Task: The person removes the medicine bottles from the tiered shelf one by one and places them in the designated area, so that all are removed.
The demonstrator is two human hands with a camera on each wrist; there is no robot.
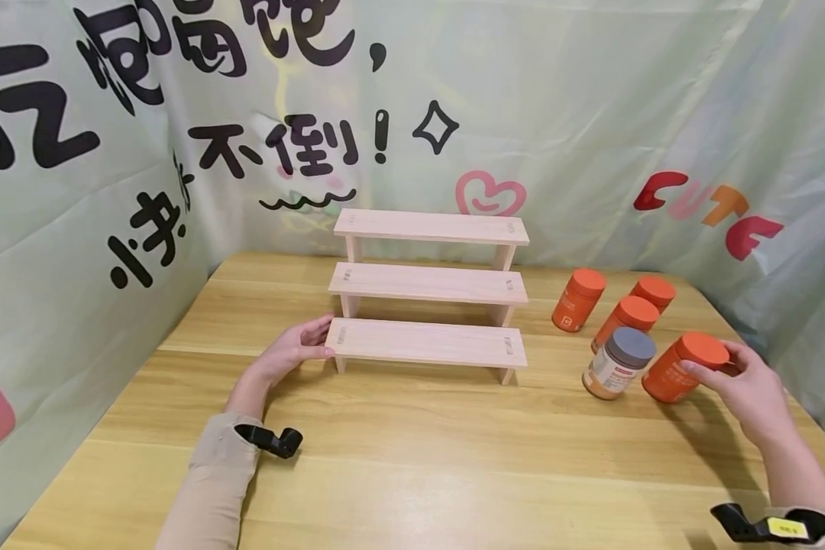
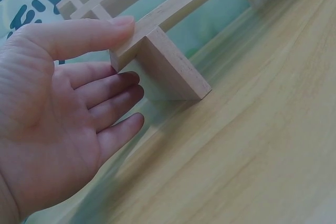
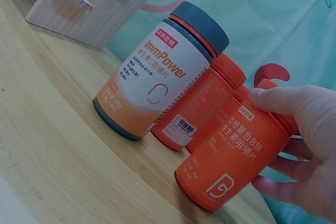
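A pale wooden three-step display shelf (image 1: 426, 341) stands on the table. At its left end, my left hand (image 1: 293, 349) pinches the lowest step, thumb on the board and index finger at its end; in the left wrist view the other fingers (image 2: 116, 97) extend below. On the right, my right hand (image 1: 756, 386) grips an orange supplement bottle (image 1: 677, 374) near its lid. The right wrist view shows the thumb by the lid and the fingers behind the orange bottle (image 3: 228, 156). Beside it stands a white-and-orange bottle with a grey lid (image 1: 619, 363).
Behind those two stand more orange bottles: one at the left (image 1: 579, 300), one in the middle (image 1: 626, 319), and another at the back right (image 1: 655, 290). A printed cloth backdrop (image 1: 577, 114) hangs behind and beside the wooden table (image 1: 412, 458).
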